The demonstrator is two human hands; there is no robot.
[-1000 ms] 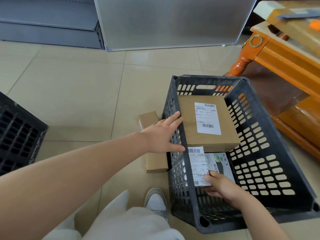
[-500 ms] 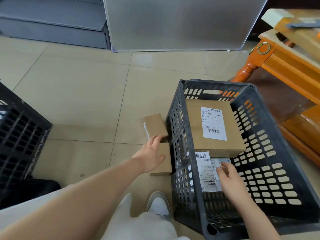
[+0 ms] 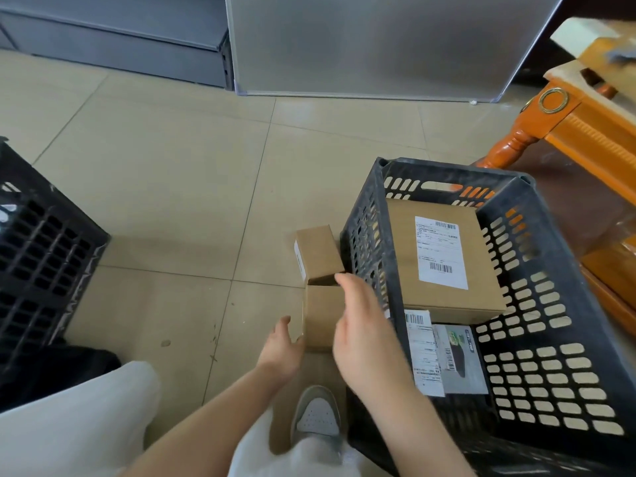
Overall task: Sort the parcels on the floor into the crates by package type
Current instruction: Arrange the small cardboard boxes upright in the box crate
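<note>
Left hand (image 3: 280, 346) and right hand (image 3: 361, 325), both spread, bracket one small box (image 3: 321, 318); another (image 3: 318, 254) waits beyond, seemingly untouched; crate (image 3: 375, 235) rightward holds two parcels.

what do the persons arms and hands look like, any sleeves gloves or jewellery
Both forearms are bare as far as the frame shows, with no sleeve in view. The left hand and right hand wear no gloves, and no rings, watch or bracelet show. Lower down, light-coloured trousers and a grey-and-white shoe are worn.
</note>
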